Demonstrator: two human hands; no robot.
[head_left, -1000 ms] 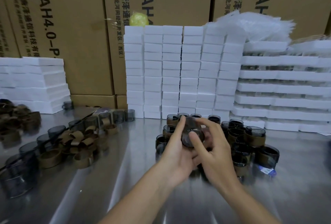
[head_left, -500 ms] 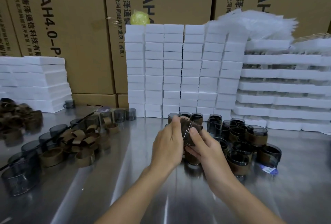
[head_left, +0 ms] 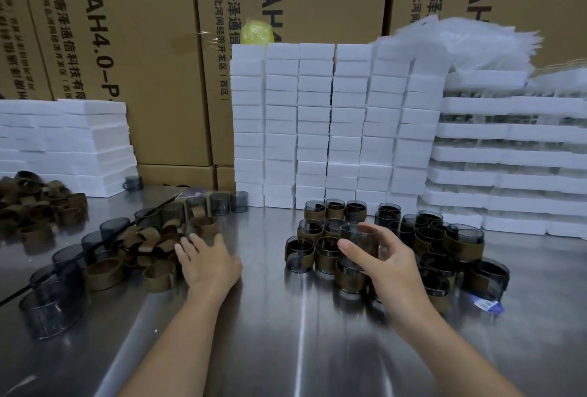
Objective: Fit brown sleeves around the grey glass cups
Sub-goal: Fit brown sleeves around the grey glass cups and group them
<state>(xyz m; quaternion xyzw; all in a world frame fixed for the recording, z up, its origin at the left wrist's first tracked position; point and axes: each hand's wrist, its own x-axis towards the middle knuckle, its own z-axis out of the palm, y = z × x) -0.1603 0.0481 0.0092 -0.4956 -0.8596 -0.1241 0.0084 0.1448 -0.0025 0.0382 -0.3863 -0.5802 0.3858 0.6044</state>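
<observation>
A shiny steel table (head_left: 270,317) carries a loose heap of brown sleeves (head_left: 149,242) at the left, edged by bare grey cups (head_left: 114,227). Sleeved cups (head_left: 463,245) cluster at the right. White foam blocks (head_left: 317,130) stand stacked along the far edge.

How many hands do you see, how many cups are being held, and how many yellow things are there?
Hands: 2, the left hand and the right hand
Cups being held: 1, the grey cup in the right hand
Yellow things: 1, the yellow lump
Total: 4
</observation>
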